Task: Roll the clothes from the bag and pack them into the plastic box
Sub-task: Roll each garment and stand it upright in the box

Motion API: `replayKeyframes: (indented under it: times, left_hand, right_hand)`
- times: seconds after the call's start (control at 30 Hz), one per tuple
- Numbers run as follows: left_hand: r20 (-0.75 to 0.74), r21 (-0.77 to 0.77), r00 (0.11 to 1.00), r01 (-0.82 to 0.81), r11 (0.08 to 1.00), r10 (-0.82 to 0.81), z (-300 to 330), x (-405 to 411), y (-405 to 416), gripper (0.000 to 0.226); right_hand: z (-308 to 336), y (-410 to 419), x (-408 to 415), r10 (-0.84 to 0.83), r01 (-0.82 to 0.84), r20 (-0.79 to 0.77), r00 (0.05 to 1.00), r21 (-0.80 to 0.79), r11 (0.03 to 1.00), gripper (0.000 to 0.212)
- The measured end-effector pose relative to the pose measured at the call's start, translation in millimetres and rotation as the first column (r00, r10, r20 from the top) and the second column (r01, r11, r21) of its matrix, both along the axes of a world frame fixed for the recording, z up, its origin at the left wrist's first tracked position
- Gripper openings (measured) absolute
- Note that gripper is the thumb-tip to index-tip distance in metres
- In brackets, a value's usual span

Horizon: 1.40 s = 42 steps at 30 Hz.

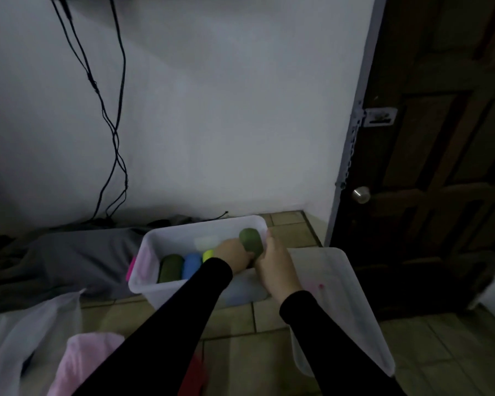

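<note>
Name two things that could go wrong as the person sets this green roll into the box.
The rolled green garment, held by both the left hand and the right hand, may unroll on release. The translucent plastic box already holds three rolls, so squeezing it in might loosen them.

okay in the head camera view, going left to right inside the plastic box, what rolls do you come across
Dark green roll → blue roll → yellow-green roll → olive green roll, which both hands, left hand and right hand, hold at the right end of the plastic box.
</note>
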<state>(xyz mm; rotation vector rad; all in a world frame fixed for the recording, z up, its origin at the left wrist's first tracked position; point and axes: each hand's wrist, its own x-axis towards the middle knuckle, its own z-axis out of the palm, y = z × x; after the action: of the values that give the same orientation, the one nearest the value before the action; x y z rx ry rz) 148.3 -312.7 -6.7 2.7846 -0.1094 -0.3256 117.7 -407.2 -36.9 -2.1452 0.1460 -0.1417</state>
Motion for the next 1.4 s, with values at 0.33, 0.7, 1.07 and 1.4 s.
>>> replayKeyframes:
  times: [0.33, 0.7, 1.07, 1.4]
  left_hand:
    - [-0.054, -0.014, 0.992, 0.112, 0.994, -0.113, 5.2, 4.7, 9.2, 0.036]
    - [0.394, -0.182, 0.895, 0.297, 0.938, -0.207, 6.4, -50.7, 54.7, 0.046]
    - [0.011, 0.196, 0.905, 0.415, 0.888, -0.425, 2.8, -147.1, 187.2, 0.105]
    - [0.152, 0.11, 0.894, 0.408, 0.906, -0.421, -39.9, -162.7, 205.2, 0.123]
  right_hand:
    - [3.5, -1.1, -0.9, 0.022, -0.022, -0.041, 0.999, -0.014, 1.0, 0.064]
    - [7.6, 8.5, -18.6, 0.017, 0.095, 0.35, 0.936, -0.301, 0.949, 0.049]
    - [-17.5, 110.0, -112.3, 0.296, -0.312, -0.192, 0.936, -0.055, 0.949, 0.027]
    - [-24.1, 141.3, -138.4, 0.241, -0.192, -0.369, 0.898, 0.165, 0.967, 0.045]
